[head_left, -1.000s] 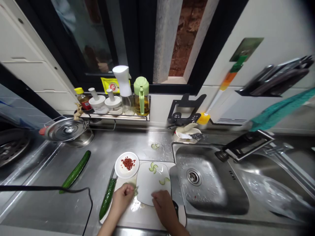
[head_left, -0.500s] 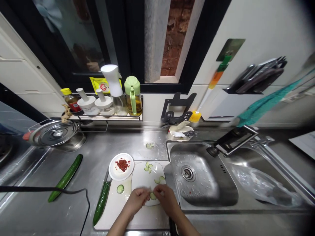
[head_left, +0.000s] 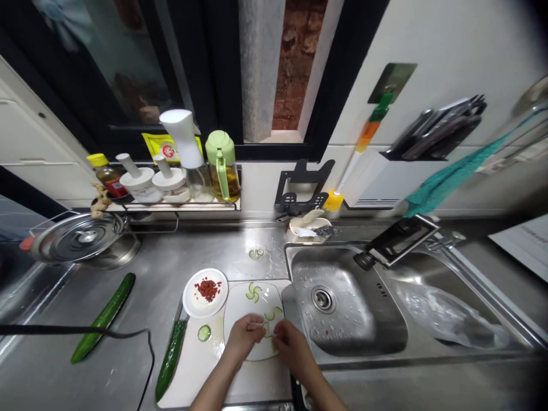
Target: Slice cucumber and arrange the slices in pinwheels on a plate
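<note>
My left hand [head_left: 245, 338] is over a white square plate [head_left: 233, 302], its fingertips pinched at a thin curved cucumber slice [head_left: 266, 329]. On the plate's right side, my right hand [head_left: 293, 346] is closed, with a pale green cucumber piece [head_left: 274, 343] partly showing at its fingertips. Curved cucumber slices form a pinwheel [head_left: 253, 293] near the plate's far edge. Two more curved slices [head_left: 270, 314] lie just beyond my fingers. To the left are a round cucumber slice [head_left: 204, 333] and a cut cucumber [head_left: 171, 358] on the white cutting board [head_left: 201, 371].
A small white plate of red berries [head_left: 205, 313] overlaps the board's far left corner, beside a knife [head_left: 181, 311]. A whole cucumber [head_left: 105, 319] lies farther left, crossed by a black cable [head_left: 128, 334]. The sink [head_left: 351, 325] is right; a seasoning rack [head_left: 205, 206] stands behind.
My hands have moved apart from the slice they both held. A curved slice now shows at my left fingertips, near the two on the plate. The view has shifted slightly.
</note>
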{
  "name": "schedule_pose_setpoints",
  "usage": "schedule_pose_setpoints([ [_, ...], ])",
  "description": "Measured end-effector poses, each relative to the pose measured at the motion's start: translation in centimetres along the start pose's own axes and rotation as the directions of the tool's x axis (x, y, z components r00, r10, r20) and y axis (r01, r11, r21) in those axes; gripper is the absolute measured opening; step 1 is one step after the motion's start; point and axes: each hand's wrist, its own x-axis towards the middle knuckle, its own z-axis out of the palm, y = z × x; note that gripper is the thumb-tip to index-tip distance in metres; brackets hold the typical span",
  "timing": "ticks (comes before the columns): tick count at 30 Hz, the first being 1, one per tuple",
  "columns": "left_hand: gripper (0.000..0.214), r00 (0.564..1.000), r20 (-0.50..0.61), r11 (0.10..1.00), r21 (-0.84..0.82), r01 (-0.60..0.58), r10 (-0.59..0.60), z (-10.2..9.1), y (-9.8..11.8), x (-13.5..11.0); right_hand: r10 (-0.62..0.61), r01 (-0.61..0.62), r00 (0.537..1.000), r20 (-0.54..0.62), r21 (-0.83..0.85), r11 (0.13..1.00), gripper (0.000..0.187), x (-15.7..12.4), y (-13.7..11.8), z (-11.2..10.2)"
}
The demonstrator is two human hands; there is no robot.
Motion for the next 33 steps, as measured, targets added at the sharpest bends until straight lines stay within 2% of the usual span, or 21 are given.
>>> schedule_pose_setpoints([
  [2,0.028,0.998,-0.015,0.995,0.075,-0.068,0.069,0.3,0.0,0.6,0.003,-0.005,0.999,-0.046,-0.046,0.999,0.012,0.1,0.3,0.0],
  [5,0.017,0.989,-0.025,0.962,0.237,-0.133,0.143,0.7,0.4,1.3,-0.026,0.007,0.996,-0.090,-0.200,0.980,0.009,0.3,0.2,-0.3],
  [9,0.012,0.970,-0.029,0.866,0.458,-0.202,0.242,1.1,1.8,1.8,-0.039,-0.002,0.991,-0.131,-0.303,0.953,0.015,1.0,-0.1,-0.5],
  [13,0.013,0.952,-0.037,0.788,0.570,-0.231,0.305,1.6,2.7,2.3,-0.032,-0.039,0.985,-0.171,-0.395,0.918,0.019,1.6,-0.4,-0.6],
  [24,0.013,0.962,-0.048,0.742,0.647,-0.176,0.270,2.4,3.0,3.2,0.040,-0.134,0.983,-0.180,-0.547,0.826,0.019,2.1,-1.5,-0.9],
  [33,0.012,0.971,-0.056,0.696,0.706,-0.127,0.234,2.9,3.4,3.3,0.030,-0.110,0.990,-0.137,-0.624,0.774,0.019,2.1,-1.8,-0.5],
])
